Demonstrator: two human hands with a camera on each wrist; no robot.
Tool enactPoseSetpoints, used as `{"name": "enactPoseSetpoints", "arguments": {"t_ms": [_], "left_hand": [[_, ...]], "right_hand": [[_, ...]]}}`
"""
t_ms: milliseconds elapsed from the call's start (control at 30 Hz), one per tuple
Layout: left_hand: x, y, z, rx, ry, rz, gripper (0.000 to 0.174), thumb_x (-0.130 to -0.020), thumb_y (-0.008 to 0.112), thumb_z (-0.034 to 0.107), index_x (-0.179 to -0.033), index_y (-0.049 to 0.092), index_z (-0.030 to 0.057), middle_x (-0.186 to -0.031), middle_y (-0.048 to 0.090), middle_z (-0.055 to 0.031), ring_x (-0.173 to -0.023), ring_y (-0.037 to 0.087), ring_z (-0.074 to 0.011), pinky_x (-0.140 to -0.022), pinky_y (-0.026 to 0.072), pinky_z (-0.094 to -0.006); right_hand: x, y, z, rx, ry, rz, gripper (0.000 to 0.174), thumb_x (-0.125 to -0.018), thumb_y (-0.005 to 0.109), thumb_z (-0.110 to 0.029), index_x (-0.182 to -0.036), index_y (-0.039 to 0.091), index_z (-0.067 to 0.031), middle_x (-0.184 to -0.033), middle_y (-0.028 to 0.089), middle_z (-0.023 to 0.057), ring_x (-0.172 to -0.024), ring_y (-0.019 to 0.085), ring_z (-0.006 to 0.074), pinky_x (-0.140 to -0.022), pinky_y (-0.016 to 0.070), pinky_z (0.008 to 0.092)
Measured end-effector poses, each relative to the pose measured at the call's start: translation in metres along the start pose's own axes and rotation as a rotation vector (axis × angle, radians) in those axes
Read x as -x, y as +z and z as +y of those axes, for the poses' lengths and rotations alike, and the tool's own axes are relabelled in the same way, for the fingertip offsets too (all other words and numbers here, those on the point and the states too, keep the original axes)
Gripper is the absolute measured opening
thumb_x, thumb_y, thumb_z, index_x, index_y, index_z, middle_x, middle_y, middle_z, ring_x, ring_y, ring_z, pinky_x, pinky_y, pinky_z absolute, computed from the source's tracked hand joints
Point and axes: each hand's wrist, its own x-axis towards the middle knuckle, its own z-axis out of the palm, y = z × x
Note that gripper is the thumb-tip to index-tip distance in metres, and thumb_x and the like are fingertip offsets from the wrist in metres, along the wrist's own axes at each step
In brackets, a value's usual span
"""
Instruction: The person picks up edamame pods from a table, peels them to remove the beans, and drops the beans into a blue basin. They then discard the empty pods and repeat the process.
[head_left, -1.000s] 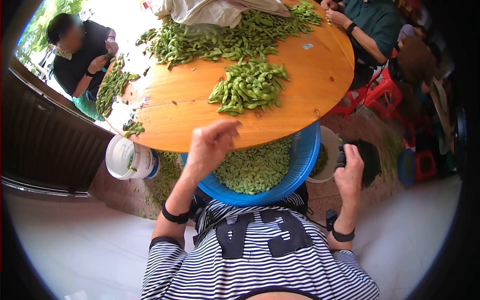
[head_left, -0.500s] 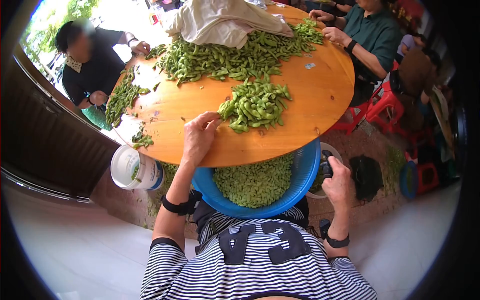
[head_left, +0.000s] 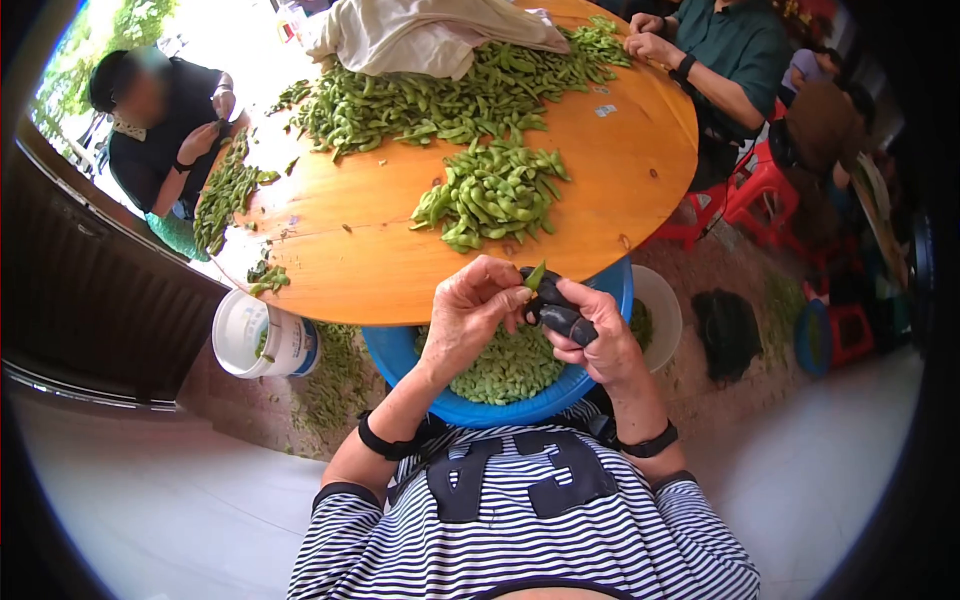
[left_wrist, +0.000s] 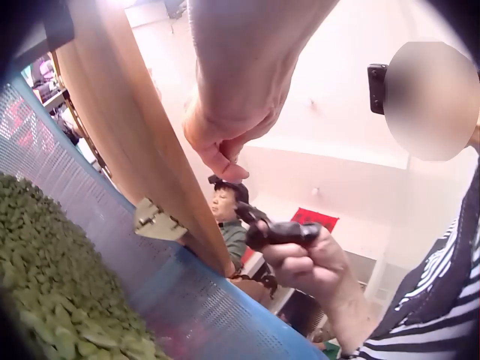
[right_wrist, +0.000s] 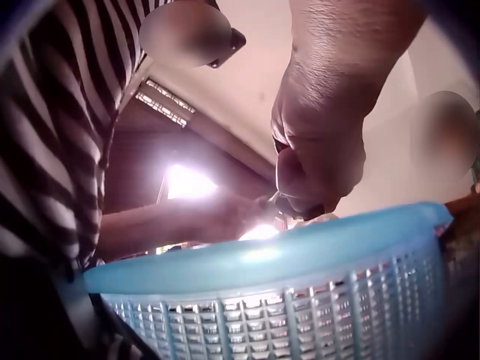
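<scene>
In the head view my left hand (head_left: 468, 318) pinches a green soybean pod (head_left: 536, 274) between thumb and fingers, above the blue basket (head_left: 398, 375). Right beside it, my right hand (head_left: 605, 335) grips a black hand tool (head_left: 570, 322) with thick rounded handles. The tool's front end meets the pod at the left fingertips. Shelled green beans (head_left: 505, 368) fill the basket below both hands. A small heap of pods (head_left: 490, 195) lies on the table just beyond. The left wrist view shows the black tool (left_wrist: 289, 232) in the right fist, with the left fingertips above it.
The round wooden table (head_left: 350, 285) overhangs the basket. A large pod pile (head_left: 420, 105) lies under a pale cloth (head_left: 400, 40). White buckets stand left (head_left: 235, 340) and right (head_left: 665, 320). Two people sit across the table. Red stools (head_left: 760, 195) are on the right.
My left hand reached to the small heap, then came back over the basket with a pod. My right hand brought the black tool leftward from beside the basket to meet it.
</scene>
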Motion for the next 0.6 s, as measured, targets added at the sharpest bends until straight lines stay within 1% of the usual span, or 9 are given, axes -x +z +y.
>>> {"name": "enactPoseSetpoints", "arguments": {"t_ms": [33, 100, 167, 300, 367, 467, 500, 567, 600], "left_hand": [[0.001, 0.0, -0.003, -0.022, 0.029, 0.018, 0.012, -0.087, 0.065, -0.003, -0.096, 0.058, 0.0007, -0.079, 0.062, -0.0045, -0.065, 0.062, -0.011, -0.053, 0.0503, -0.0233], [0.003, 0.004, -0.006, -0.041, 0.052, 0.032, 0.012, -0.087, 0.065, -0.003, -0.096, 0.058, 0.0007, -0.079, 0.063, -0.0044, -0.065, 0.061, -0.0104, -0.053, 0.0493, -0.0229], [0.007, 0.009, -0.008, -0.108, 0.111, 0.12, 0.008, -0.087, 0.066, -0.001, -0.091, 0.06, 0.0021, -0.073, 0.062, 0.0006, -0.061, 0.057, -0.0048, -0.051, 0.0446, -0.0201], [0.011, 0.013, -0.011, -0.199, 0.129, 0.168, 0.01, -0.085, 0.068, -0.003, -0.09, 0.06, 0.0012, -0.074, 0.062, 0.0001, -0.062, 0.057, -0.005, -0.053, 0.046, -0.0211], [0.011, 0.014, -0.013, -0.393, 0.254, 0.204, 0.012, -0.082, 0.069, -0.005, -0.088, 0.06, 0.0, -0.074, 0.06, -0.0003, -0.063, 0.058, -0.0057, -0.056, 0.0478, -0.0217], [0.012, 0.013, -0.015, -0.517, 0.344, 0.194, 0.012, -0.081, 0.069, -0.006, -0.086, 0.06, -0.0007, -0.074, 0.06, -0.0006, -0.063, 0.059, -0.0067, -0.057, 0.0491, -0.0224], [0.012, 0.012, -0.016, -0.516, 0.34, 0.192, 0.012, -0.081, 0.069, -0.006, -0.086, 0.06, -0.0007, -0.074, 0.06, -0.0006, -0.063, 0.059, -0.0067, -0.057, 0.0491, -0.0224], [0.011, 0.01, -0.018, -0.58, 0.452, 0.134, 0.012, -0.081, 0.069, -0.007, -0.086, 0.06, -0.0005, -0.073, 0.06, -0.0007, -0.062, 0.059, -0.0074, -0.055, 0.0478, -0.0219], [0.013, 0.01, -0.017, -0.578, 0.449, 0.133, 0.012, -0.081, 0.069, -0.007, -0.086, 0.06, -0.0005, -0.073, 0.06, -0.0007, -0.062, 0.059, -0.0074, -0.055, 0.0478, -0.0219]], "right_hand": [[0.0, 0.001, -0.002, -0.035, 0.078, 0.04, 0.027, -0.096, 0.046, -0.01, -0.118, 0.054, 0.0034, -0.08, 0.053, -0.0009, -0.055, 0.037, 0.0009, -0.042, 0.027, 0.0139], [0.003, 0.003, -0.003, -0.051, 0.073, 0.043, 0.026, -0.096, 0.045, -0.009, -0.117, 0.055, 0.0031, -0.08, 0.053, -0.0012, -0.054, 0.037, 0.0008, -0.042, 0.0267, 0.0141], [0.007, 0.001, -0.002, -0.068, 0.072, 0.042, 0.025, -0.095, 0.045, -0.008, -0.116, 0.055, 0.0028, -0.079, 0.053, -0.0015, -0.054, 0.037, 0.0007, -0.041, 0.0264, 0.0142], [0.011, 0.001, -0.001, -0.106, 0.091, 0.048, 0.027, -0.095, 0.045, -0.009, -0.117, 0.055, 0.0027, -0.079, 0.053, -0.0022, -0.054, 0.036, 0.0006, -0.041, 0.0265, 0.0137], [0.012, 0.0, -0.001, -0.115, 0.096, 0.065, 0.027, -0.095, 0.045, -0.009, -0.117, 0.055, 0.0024, -0.079, 0.053, -0.0023, -0.053, 0.036, 0.0006, -0.042, 0.0268, 0.0136], [0.014, -0.003, 0.001, -0.156, 0.089, 0.036, 0.028, -0.095, 0.044, -0.009, -0.119, 0.055, 0.0016, -0.08, 0.055, -0.0014, -0.053, 0.036, 0.0005, -0.042, 0.0277, 0.0138], [0.014, -0.002, 0.001, -0.147, 0.095, 0.048, 0.029, -0.095, 0.044, -0.011, -0.119, 0.055, 0.0012, -0.081, 0.056, -0.0007, -0.054, 0.036, 0.0007, -0.042, 0.0284, 0.0139], [0.015, -0.004, 0.003, -0.138, 0.101, 0.064, 0.029, -0.096, 0.044, -0.012, -0.119, 0.055, 0.0008, -0.082, 0.058, 0.0, -0.054, 0.037, 0.0009, -0.042, 0.029, 0.0141], [0.016, -0.006, 0.006, -0.11, 0.093, 0.06, 0.031, -0.096, 0.047, -0.016, -0.12, 0.055, 0.0007, -0.083, 0.059, 0.0009, -0.055, 0.038, 0.0011, -0.043, 0.0295, 0.0144]]}}
